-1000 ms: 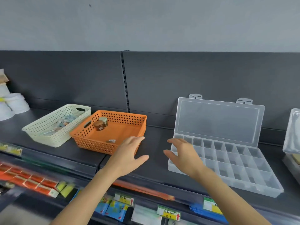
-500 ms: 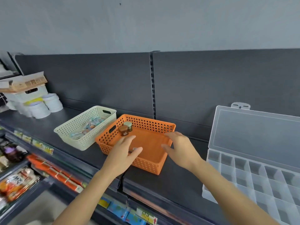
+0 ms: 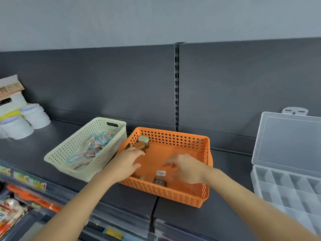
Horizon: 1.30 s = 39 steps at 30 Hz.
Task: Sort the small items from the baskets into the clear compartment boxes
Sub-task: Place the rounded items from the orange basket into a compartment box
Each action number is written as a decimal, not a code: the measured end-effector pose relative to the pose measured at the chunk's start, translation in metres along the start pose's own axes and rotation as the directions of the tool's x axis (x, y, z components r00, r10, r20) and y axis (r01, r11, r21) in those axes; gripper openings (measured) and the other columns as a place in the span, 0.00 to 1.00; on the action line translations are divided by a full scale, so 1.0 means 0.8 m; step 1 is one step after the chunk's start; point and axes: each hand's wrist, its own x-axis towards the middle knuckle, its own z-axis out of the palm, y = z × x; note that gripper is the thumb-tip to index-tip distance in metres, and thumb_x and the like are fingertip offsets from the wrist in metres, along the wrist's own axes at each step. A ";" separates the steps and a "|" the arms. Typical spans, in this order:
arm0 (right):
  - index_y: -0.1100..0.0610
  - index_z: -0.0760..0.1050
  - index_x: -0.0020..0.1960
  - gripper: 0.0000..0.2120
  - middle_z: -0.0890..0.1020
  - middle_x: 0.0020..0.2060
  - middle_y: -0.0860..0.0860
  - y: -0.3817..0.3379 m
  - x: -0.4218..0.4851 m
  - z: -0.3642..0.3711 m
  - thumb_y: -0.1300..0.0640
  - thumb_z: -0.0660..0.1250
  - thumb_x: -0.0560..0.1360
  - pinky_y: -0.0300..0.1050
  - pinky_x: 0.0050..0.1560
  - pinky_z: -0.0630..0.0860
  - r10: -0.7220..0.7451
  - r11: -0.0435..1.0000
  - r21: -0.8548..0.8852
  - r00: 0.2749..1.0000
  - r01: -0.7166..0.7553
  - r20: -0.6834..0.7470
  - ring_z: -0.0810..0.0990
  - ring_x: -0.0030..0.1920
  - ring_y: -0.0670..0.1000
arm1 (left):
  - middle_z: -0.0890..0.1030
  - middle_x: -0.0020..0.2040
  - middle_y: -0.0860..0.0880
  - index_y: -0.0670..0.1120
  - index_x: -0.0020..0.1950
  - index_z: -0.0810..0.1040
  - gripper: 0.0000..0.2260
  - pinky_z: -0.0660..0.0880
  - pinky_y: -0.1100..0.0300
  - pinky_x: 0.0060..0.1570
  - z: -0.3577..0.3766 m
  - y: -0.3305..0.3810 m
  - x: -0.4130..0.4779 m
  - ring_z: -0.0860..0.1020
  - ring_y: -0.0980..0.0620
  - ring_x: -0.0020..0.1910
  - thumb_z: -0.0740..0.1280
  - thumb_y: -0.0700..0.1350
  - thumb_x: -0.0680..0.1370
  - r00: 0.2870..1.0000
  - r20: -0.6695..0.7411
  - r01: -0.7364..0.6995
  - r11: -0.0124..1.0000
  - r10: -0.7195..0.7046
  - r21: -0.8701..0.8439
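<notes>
Where the view is nearest, at lower left, snack packets [image 3: 8, 209] lie on a lower shelf, and price tags [image 3: 29, 180] line the front edge of the dark shelf [image 3: 231, 171] above it. On the dark shelf the orange basket [image 3: 173, 193] stands nearest, and both forearms reach over it.

Just behind the basket's front wall lies a small dark item [image 3: 159, 182]. A white tag [image 3: 161, 173] lies on the basket floor just beyond it. The right hand [image 3: 187, 169] hovers palm down above the floor, to the right of both. Its fingers [image 3: 169, 162] are apart, loosely bent and pointing left. They are blurred, so contact with anything cannot be told. The dark item lies just below and left of this hand, near the fingertips.

The left hand [image 3: 125, 164] crosses the basket's left wall. Its fingers [image 3: 133, 152] are straight and relaxed, with the thumb spread, and they clasp nothing. Their tips lie just beside a brown-lidded jar [image 3: 139, 146] in the far left corner. A green-lidded jar [image 3: 143, 140] stands directly behind that jar.

The cream basket [image 3: 73, 139] sits angled just left of the orange one and holds small teal and orange pieces [image 3: 95, 146]. The clear box [image 3: 288, 141] stands well apart at the right, its lid raised over rows of compartments. White tubs [image 3: 34, 115] stand at far left against the back panel [image 3: 104, 84].
</notes>
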 end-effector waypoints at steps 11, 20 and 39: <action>0.52 0.71 0.67 0.28 0.75 0.60 0.54 -0.010 0.053 0.030 0.60 0.74 0.69 0.52 0.59 0.73 0.043 0.977 -0.211 0.956 0.021 0.291 0.74 0.59 0.56 | 0.72 0.68 0.52 0.54 0.70 0.70 0.27 0.73 0.60 0.55 -0.011 -0.043 0.053 0.73 0.52 0.62 0.69 0.35 0.74 0.853 0.502 -0.230 0.966 0.142 0.119; 0.56 0.71 0.61 0.21 0.78 0.55 0.52 -0.001 0.058 0.020 0.57 0.74 0.70 0.50 0.55 0.75 0.224 0.972 -0.098 0.971 -0.216 0.088 0.77 0.54 0.53 | 0.76 0.57 0.50 0.50 0.67 0.72 0.23 0.73 0.59 0.39 -0.010 -0.038 0.070 0.75 0.50 0.47 0.66 0.35 0.74 0.729 0.656 -0.439 0.869 0.196 0.228; 0.55 0.70 0.65 0.24 0.76 0.59 0.50 0.028 0.062 0.009 0.63 0.71 0.71 0.38 0.51 0.72 0.324 0.946 0.014 0.940 -0.325 -0.108 0.74 0.56 0.49 | 0.66 0.67 0.58 0.58 0.70 0.69 0.27 0.68 0.59 0.64 0.029 -0.030 0.096 0.67 0.57 0.65 0.73 0.52 0.72 0.750 0.459 -0.480 0.869 0.476 -0.117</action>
